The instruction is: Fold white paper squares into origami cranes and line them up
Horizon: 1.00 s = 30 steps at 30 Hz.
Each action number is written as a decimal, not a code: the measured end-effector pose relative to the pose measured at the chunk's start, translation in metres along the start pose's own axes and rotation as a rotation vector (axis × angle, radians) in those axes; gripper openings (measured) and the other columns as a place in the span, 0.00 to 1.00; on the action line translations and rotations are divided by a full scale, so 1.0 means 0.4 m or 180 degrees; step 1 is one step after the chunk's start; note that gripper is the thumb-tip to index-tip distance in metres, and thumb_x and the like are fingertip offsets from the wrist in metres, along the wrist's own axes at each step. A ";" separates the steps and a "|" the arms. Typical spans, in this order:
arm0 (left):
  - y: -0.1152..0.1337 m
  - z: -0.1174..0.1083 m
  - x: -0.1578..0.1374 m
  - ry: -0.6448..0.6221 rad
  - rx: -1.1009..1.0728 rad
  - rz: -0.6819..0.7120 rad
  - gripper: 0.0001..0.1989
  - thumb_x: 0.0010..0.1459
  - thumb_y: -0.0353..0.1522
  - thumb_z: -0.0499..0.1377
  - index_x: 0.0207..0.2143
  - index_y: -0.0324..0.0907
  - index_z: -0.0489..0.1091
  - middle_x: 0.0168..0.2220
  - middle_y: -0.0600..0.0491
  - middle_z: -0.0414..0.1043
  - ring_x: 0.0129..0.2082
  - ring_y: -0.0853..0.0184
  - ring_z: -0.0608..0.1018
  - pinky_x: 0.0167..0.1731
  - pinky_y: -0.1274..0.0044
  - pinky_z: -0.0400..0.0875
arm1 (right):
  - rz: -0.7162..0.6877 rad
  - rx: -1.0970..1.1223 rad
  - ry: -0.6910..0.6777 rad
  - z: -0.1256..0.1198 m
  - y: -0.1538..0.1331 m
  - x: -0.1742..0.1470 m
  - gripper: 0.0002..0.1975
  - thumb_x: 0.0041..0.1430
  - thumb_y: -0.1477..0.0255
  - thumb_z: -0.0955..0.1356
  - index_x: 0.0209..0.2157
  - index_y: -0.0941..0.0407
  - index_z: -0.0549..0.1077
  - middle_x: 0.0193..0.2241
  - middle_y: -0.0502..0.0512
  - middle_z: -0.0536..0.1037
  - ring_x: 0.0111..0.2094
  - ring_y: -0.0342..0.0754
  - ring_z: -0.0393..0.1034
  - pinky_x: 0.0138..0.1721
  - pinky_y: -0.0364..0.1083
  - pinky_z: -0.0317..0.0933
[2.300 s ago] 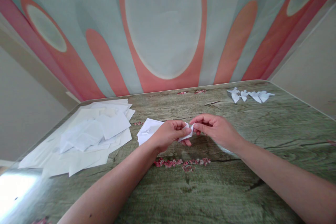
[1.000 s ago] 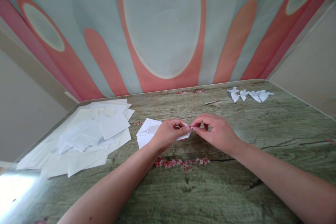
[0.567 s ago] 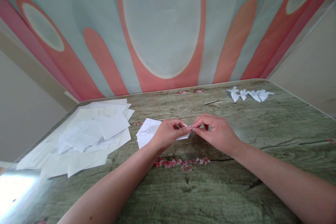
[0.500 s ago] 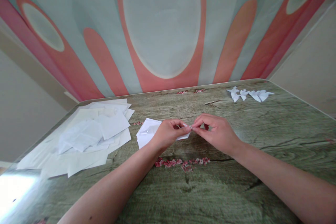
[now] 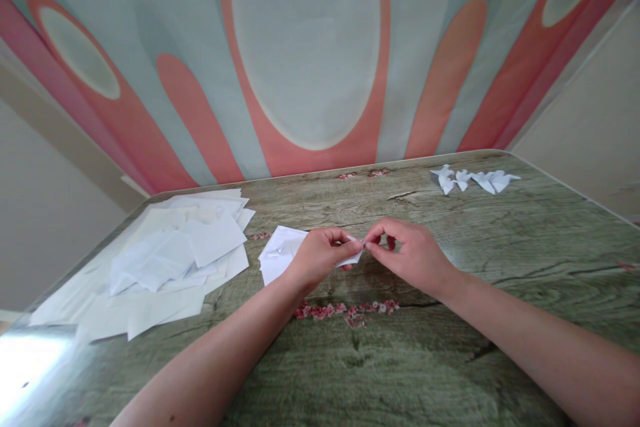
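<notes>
My left hand (image 5: 325, 250) is closed, thumb against fingers, on a small folded white paper (image 5: 355, 259). My right hand (image 5: 407, 243) pinches the right-hand tip of that paper between thumb and forefinger. The fingertips of both hands almost meet, and they cover most of the fold. Left of my left hand, white paper sheets (image 5: 281, 252) with creases lie on the table; my hand and wrist hide part of them. Whether they join the held paper, I cannot tell.
A wide, loose pile of white paper sheets (image 5: 220, 240) spreads over the left side of the wood-patterned table (image 5: 350, 367). Several small folded white paper figures (image 5: 490, 180) stand in a row at the back right. A patterned wall (image 5: 305, 47) rises behind the table.
My hands stay almost in place, still pinching the folded paper. A left fingertip now shows below the paper. The whole view has shifted very slightly.
</notes>
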State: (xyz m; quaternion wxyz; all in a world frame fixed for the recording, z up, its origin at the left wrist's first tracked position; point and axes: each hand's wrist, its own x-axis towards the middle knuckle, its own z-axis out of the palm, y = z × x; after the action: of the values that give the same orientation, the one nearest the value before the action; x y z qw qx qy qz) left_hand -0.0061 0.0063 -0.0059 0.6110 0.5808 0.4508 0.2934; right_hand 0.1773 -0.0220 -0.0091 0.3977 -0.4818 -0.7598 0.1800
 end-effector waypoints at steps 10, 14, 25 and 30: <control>0.005 -0.005 0.002 0.0070 -0.0097 -0.0109 0.15 0.42 0.40 0.68 0.26 0.36 0.75 0.22 0.55 0.69 0.23 0.73 0.68 0.23 0.80 0.66 | -0.0484 0.0079 0.0102 0.001 0.024 0.001 0.05 0.56 0.77 0.68 0.30 0.53 0.74 0.28 0.49 0.76 0.33 0.45 0.69 0.36 0.44 0.61; 0.007 -0.004 0.003 0.0074 -0.0162 -0.0106 0.15 0.42 0.40 0.69 0.25 0.35 0.75 0.22 0.55 0.69 0.22 0.74 0.67 0.22 0.81 0.63 | -0.0692 0.0046 0.0177 0.001 0.028 0.001 0.05 0.58 0.76 0.68 0.31 0.53 0.75 0.29 0.50 0.78 0.33 0.45 0.70 0.38 0.45 0.62; -0.004 -0.001 0.005 0.0136 -0.0198 -0.0123 0.14 0.42 0.39 0.69 0.26 0.37 0.75 0.21 0.56 0.68 0.21 0.74 0.66 0.23 0.81 0.61 | -0.0508 -0.0008 0.0239 0.007 0.017 -0.005 0.04 0.58 0.75 0.68 0.31 0.54 0.75 0.29 0.50 0.78 0.33 0.44 0.70 0.37 0.44 0.62; -0.001 -0.001 0.005 0.0149 -0.0262 -0.0116 0.14 0.41 0.38 0.69 0.25 0.37 0.75 0.21 0.57 0.69 0.21 0.75 0.66 0.25 0.81 0.60 | -0.0434 -0.0055 0.0226 0.007 0.014 -0.006 0.04 0.59 0.75 0.67 0.31 0.54 0.74 0.29 0.50 0.78 0.34 0.44 0.70 0.37 0.44 0.62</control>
State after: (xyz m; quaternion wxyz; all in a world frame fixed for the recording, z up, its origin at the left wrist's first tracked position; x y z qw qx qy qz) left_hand -0.0055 0.0083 -0.0067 0.6289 0.5399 0.4630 0.3140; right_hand 0.1790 -0.0210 -0.0155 0.4315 -0.4384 -0.7778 0.1288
